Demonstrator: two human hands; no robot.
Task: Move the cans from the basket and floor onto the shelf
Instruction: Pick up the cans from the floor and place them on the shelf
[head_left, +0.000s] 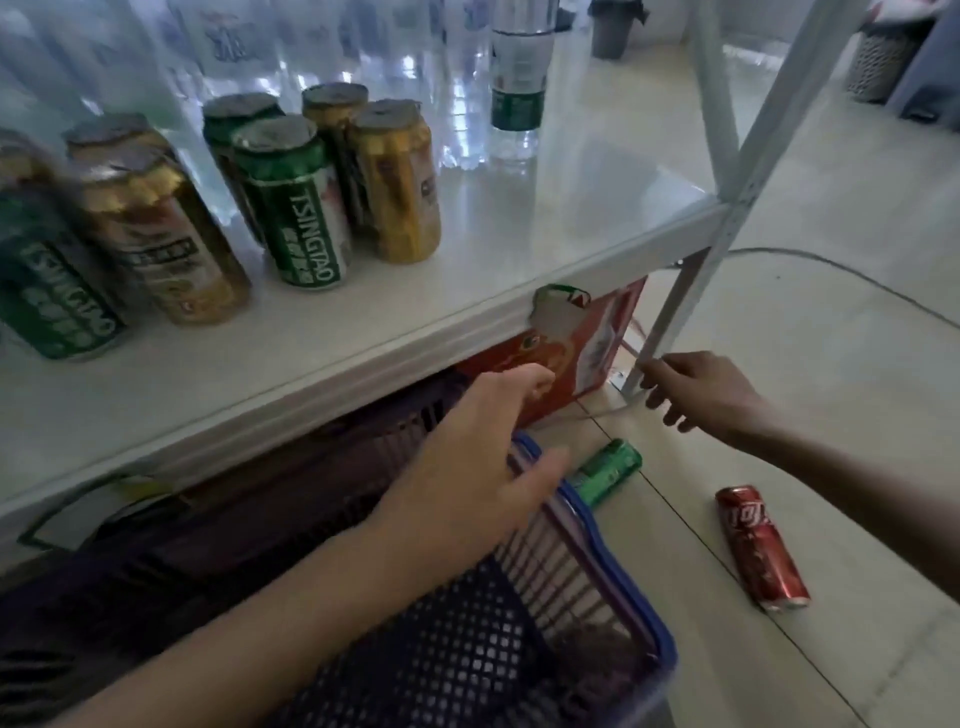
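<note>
Several green and gold cans (298, 208) stand on the white shelf (467, 291) at the left. On the floor lie a green can (608, 470), partly behind the basket's rim, and a red can (761, 548) to its right. The dark mesh basket (597, 525) with a blue rim sits under the shelf edge; its visible part shows no cans. My left hand (467, 462) hovers above the basket's far rim, fingers apart, holding nothing. My right hand (696, 387) hangs empty and open near the shelf's leg, above both floor cans.
Water bottles (517, 78) stand at the back of the shelf. A red carton (576, 348) sits under the shelf beside the white shelf leg (670, 317). A cable (831, 270) runs across the pale floor. Bins stand far off at the top right.
</note>
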